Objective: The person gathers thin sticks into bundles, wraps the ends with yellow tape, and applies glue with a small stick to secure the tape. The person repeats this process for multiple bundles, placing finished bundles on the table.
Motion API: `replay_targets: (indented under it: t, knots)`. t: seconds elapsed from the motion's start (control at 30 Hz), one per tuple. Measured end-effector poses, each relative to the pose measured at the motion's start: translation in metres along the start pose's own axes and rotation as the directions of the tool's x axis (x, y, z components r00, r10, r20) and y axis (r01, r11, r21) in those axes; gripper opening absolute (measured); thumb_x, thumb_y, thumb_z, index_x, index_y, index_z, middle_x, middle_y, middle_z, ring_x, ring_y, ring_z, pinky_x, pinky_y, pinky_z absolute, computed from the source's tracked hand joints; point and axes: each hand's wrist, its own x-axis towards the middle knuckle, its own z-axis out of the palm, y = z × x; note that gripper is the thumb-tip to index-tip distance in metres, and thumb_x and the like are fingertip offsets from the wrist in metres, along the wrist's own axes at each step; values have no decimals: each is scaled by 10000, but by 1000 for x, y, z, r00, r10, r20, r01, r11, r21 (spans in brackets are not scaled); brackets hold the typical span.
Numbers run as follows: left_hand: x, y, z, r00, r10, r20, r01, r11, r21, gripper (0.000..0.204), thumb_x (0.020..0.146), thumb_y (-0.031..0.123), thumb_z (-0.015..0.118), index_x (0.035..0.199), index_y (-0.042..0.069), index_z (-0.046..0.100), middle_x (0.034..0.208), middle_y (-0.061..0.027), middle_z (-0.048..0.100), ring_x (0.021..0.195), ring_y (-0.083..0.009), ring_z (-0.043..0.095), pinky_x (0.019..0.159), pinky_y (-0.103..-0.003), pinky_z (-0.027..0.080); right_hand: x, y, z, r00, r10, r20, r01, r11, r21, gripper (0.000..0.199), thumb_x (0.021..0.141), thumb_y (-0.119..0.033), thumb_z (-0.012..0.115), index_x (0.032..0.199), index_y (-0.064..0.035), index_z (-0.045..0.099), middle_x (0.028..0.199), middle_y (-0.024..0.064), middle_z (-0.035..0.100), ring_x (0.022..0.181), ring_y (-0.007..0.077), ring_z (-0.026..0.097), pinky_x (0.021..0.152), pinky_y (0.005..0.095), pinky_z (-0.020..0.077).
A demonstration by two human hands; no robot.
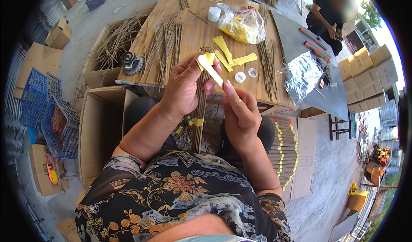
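Upright in front of me stands a bundle of thin brown sticks (198, 135), with a yellow band around its lower part. My left hand (182, 87) is closed around the bundle near its top, the thumb pressing on yellow paper there. From that spot a paper strip (213, 73), its visible face whitish, stretches toward the right. Its free end is pinched between the thumb and fingers of my right hand (243, 113). Beyond my hands, loose yellow paper strips (223, 49) lie on the wooden table (201, 36), near a small round white dish (240, 77).
Loose sticks (165, 49) lie on the table, with a plastic bag of yellow strips (242, 25) and a white jar (213, 14). An open cardboard box (101, 126) stands at my left. Banded bundles (283, 150) lie at my right. Another person (328, 21) sits at far right.
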Motion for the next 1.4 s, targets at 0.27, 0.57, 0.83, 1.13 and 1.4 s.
replay_targets:
  t: [0.27,0.57,0.83,1.13,1.4]
  knots:
    - [1,4,-8,989,-5,149,20,994,-105,254,896,243,467,965,20,565,851,-79,567,553,-103,447,484,-214,364,-3,-3,-5,927,341,156,-369,752,547,236,870,-39,492,1095,-6,556,730,34,530,576,70,461,494,174,362]
    - [1,5,-6,986,-15,168,33,994,-106,283,899,260,455,976,9,561,873,-92,565,549,-92,450,478,-205,373,1,-8,-18,763,496,416,-627,410,662,222,876,-67,499,1071,19,561,658,-22,499,559,34,410,490,167,329]
    - [-2,0,-4,985,-20,172,34,996,-81,317,902,295,443,973,5,550,874,-86,558,547,-86,446,488,-197,370,4,-6,-16,778,487,397,-599,383,704,201,868,-51,490,1035,30,569,617,-5,475,484,36,348,422,174,258]
    - [0,1,-4,983,-79,166,92,993,-72,368,894,329,441,948,-32,492,824,-89,484,493,-70,398,465,-194,341,7,-3,-22,746,559,363,-598,321,734,183,854,-56,480,970,54,569,585,3,457,443,31,302,399,170,204]
    - [0,-3,-9,988,-6,156,5,1000,9,318,887,288,473,980,-9,534,890,-97,544,543,-86,440,479,-200,362,7,-1,-24,730,517,448,-650,322,688,191,864,-64,503,1015,29,574,605,-25,471,498,33,375,439,167,280]
